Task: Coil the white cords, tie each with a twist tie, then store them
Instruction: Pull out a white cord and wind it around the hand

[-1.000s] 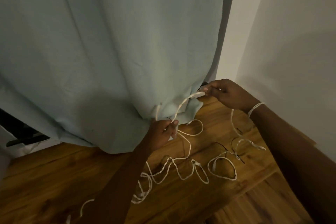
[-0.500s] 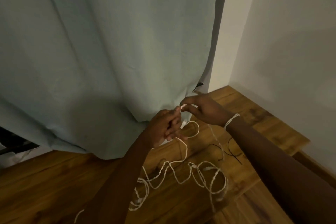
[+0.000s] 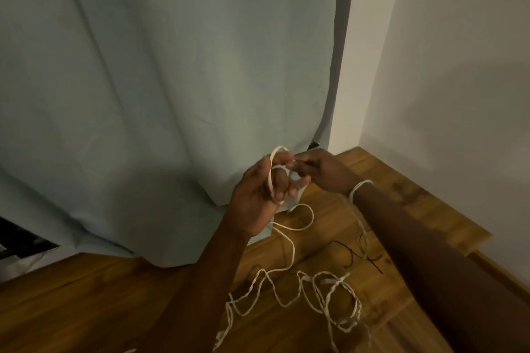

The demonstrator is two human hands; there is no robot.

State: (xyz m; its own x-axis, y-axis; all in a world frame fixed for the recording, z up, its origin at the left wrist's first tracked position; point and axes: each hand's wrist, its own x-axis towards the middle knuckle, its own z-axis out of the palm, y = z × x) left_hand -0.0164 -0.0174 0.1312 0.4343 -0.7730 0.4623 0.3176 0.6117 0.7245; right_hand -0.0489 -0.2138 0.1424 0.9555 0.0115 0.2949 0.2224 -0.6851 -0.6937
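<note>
A long white cord (image 3: 289, 264) lies in loose tangled loops on the wooden table (image 3: 86, 304) and rises to my hands. My left hand (image 3: 258, 195) is palm-up in front of the curtain, with a loop of the cord running over its fingers and down across the palm. My right hand (image 3: 321, 172) meets it from the right and pinches the cord at the left fingertips. A strand of white cord (image 3: 360, 185) circles my right wrist and trails down to the table. A thin black twist tie (image 3: 351, 255) lies on the wood beneath my right forearm.
A pale blue curtain (image 3: 172, 80) hangs behind my hands, its hem resting on the table. White walls (image 3: 459, 80) form a corner at the right. The table's right edge (image 3: 484, 235) steps down to a lower wooden surface.
My right hand has come in from the far right to meet my left. A loop of cord now sits over my left fingers. Both hands have lifted slightly and the loose loops have drawn closer.
</note>
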